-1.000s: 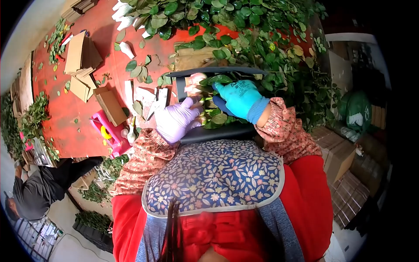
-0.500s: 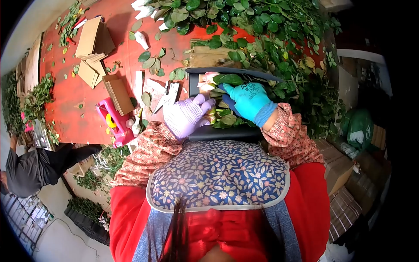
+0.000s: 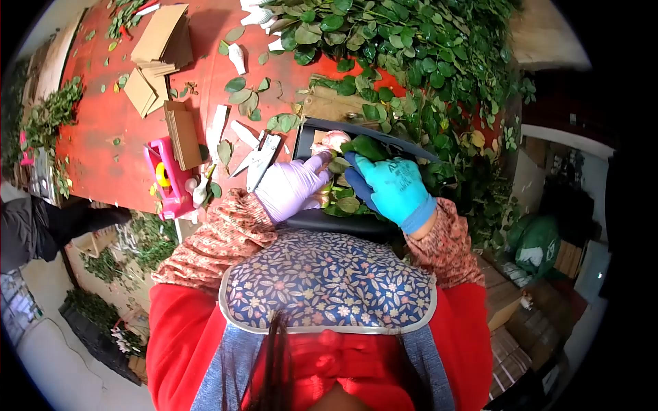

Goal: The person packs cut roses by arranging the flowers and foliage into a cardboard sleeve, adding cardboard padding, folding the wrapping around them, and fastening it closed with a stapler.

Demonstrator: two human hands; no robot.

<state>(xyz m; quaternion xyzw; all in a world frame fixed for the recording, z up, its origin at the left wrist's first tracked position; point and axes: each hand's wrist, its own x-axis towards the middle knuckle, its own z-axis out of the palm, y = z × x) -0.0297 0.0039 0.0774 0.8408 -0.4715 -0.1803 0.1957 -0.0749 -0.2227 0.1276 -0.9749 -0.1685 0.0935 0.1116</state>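
Observation:
My left hand (image 3: 295, 188), in a lilac glove, lies with bent fingers against pale pink rose heads (image 3: 334, 141) inside a black tray (image 3: 306, 140). What its fingertips hold is hidden among the blooms. In a turquoise and dark blue glove, my right hand (image 3: 391, 186) closes its thumb and fingers around leafy rose stems just right of the flower heads. Green leaves (image 3: 348, 204) stick out beneath both hands. A pair of silver scissors or clippers (image 3: 262, 161) lies left of the tray.
Leafy stems (image 3: 411, 48) are heaped at the back and right. Cardboard pieces (image 3: 161, 41), a pink tape dispenser (image 3: 168, 179) and loose leaves lie on the red table (image 3: 103, 157). Partly visible at the left edge is a person in dark clothes (image 3: 24, 233). A green bag (image 3: 534, 246) stands at right.
The whole view has shifted, and the other person has moved further toward the left edge. Both my hands stay at the tray with only small shifts around the roses.

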